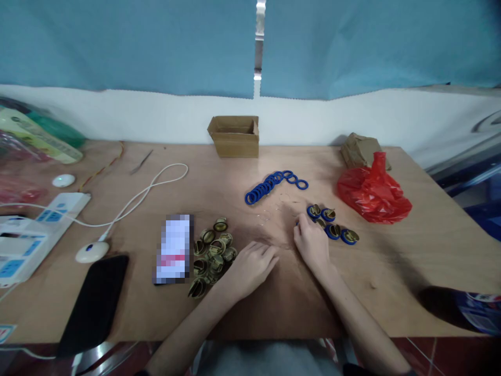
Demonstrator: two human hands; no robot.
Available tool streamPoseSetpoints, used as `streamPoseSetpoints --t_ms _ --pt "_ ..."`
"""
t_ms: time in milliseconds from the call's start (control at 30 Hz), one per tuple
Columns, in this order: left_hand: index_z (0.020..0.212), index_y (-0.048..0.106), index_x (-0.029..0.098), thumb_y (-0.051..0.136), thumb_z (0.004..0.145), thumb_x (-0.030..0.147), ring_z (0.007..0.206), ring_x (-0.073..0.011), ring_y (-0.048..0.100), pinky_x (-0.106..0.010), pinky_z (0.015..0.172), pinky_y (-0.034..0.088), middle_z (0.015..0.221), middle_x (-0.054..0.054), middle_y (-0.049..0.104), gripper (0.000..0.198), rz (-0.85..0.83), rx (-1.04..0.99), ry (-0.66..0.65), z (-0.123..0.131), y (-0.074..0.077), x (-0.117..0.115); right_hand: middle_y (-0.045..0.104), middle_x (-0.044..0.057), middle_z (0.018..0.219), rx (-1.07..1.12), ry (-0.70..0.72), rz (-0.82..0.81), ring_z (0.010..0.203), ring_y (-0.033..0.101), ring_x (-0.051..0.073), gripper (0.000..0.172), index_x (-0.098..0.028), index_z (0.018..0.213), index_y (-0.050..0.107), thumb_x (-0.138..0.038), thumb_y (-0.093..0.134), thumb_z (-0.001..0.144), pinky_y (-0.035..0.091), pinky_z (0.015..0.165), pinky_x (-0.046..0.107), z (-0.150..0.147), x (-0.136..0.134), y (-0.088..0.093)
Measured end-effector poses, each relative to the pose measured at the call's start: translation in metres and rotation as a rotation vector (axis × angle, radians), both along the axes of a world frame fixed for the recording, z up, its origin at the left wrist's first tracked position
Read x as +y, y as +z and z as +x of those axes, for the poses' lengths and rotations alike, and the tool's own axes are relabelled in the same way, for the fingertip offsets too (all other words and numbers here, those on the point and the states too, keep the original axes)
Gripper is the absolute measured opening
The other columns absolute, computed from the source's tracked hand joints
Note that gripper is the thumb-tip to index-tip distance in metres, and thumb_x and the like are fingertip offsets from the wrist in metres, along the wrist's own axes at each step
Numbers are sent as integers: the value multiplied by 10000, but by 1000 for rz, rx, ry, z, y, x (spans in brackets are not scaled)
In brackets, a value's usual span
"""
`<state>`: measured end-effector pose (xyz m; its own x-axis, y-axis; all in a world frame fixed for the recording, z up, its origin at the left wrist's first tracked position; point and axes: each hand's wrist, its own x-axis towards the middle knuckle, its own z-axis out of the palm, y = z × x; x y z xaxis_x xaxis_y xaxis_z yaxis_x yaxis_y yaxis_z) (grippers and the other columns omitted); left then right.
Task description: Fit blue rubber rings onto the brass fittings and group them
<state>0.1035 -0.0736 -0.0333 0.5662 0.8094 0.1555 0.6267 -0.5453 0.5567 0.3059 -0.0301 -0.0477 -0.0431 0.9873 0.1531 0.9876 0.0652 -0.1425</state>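
Workbench: Two bare hands at work on a wooden table (376,313), read here as a clock face with the wall at 12.
Finished, it appears: A small group of bronze-coloured fittings with blue rims (349,236) lies at 3 o'clock; four show blue at the base, and another is partly hidden by the hand.
Left to do, by the look of it: A heap of bare bronze fittings (216,248) at 9 o'clock, none showing blue, and a row of loose blue rings (268,185) toward 1. The heap outnumbers the rimmed group, suggesting the work is well short of done.
Right hand: At 3 o'clock, the right hand (312,241) bends its fingers beside the rimmed fittings; whether it grips anything cannot be told.
Left hand: At 6 o'clock, the left hand (253,265) is palm down, fingers loosely bent; its underside is hidden, so its grip cannot be told.
In the way: A lit phone (174,248) hems the heap at 9; faint clear loops (266,215) lie between the hands and the ring row.
Around the edges: Open cardboard box (237,145), 12 o'clock; red plastic bag (371,194), 2; tweezers (141,162), 10; power strip (58,211), 9; dark slab (96,303), 8; bottle (462,309), 4.
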Motion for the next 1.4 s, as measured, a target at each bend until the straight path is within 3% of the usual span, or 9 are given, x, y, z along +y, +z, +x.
streamPoseSetpoints --t_ms 200,333,433,567,700,833,933,1200,1400 --pt "1065 692 209 472 1023 210 940 -264 715 -426 875 556 1025 -89 768 224 80 -44 -22 -8 10 3 742 145 933 -87 -27 -50 703 660 238 161 -167 911 620 -93 479 888 345 592 316 5 2 4" --pt "1115 679 221 487 1017 242 949 -252 714 -395 880 552 1025 -78 768 217 170 -45 87 -31 19 10 724 112 828 -43 -58 -16 633 632 216 154 -166 932 623 -142 473 910 335 567 297 9 1 7" --pt "1163 638 219 498 1003 258 997 -264 713 -393 893 549 1093 -89 753 216 128 18 262 -59 26 21 705 108 869 122 58 58 728 646 227 159 -166 940 613 -178 454 938 417 641 302 3 -1 5" --pt "1174 614 143 513 983 299 1074 -340 690 -437 913 531 1157 -182 719 267 19 332 417 -88 29 41 665 131 1017 335 313 79 959 629 269 171 -172 1018 615 -174 458 950 495 853 374 -16 -7 -5" --pt "1166 617 137 533 973 418 1041 -360 711 -412 855 533 1082 -194 746 351 -108 554 538 -86 25 59 634 151 1154 358 497 55 1084 584 291 207 -177 1110 611 -154 466 965 481 934 436 -35 -17 -16" --pt "1071 657 114 555 936 465 1016 -416 717 -450 818 536 1044 -246 748 390 -158 621 604 -77 21 66 644 139 1136 386 523 47 1084 580 288 187 -181 1097 616 -149 482 970 475 918 425 -45 -24 -23" --pt "1075 657 140 589 899 399 1043 -388 720 -432 853 537 1054 -202 767 321 -149 475 603 -81 19 67 641 136 1133 414 511 65 1083 576 279 188 -179 1096 615 -146 476 974 470 933 412 -47 -22 -27" --pt "1150 632 182 713 813 352 995 -234 732 -371 914 578 1113 -89 753 386 -165 -416 456 -77 14 62 618 177 1204 300 459 125 1099 548 305 217 -143 1137 615 -246 482 1000 450 945 438 -62 15 -28" --pt "1102 724 149 806 757 486 1064 -289 738 -473 1022 550 1081 -128 788 489 -664 -1016 355 -64 14 58 621 160 1071 175 362 46 1012 537 311 267 -135 1035 623 -392 576 981 431 879 429 -67 35 -28"
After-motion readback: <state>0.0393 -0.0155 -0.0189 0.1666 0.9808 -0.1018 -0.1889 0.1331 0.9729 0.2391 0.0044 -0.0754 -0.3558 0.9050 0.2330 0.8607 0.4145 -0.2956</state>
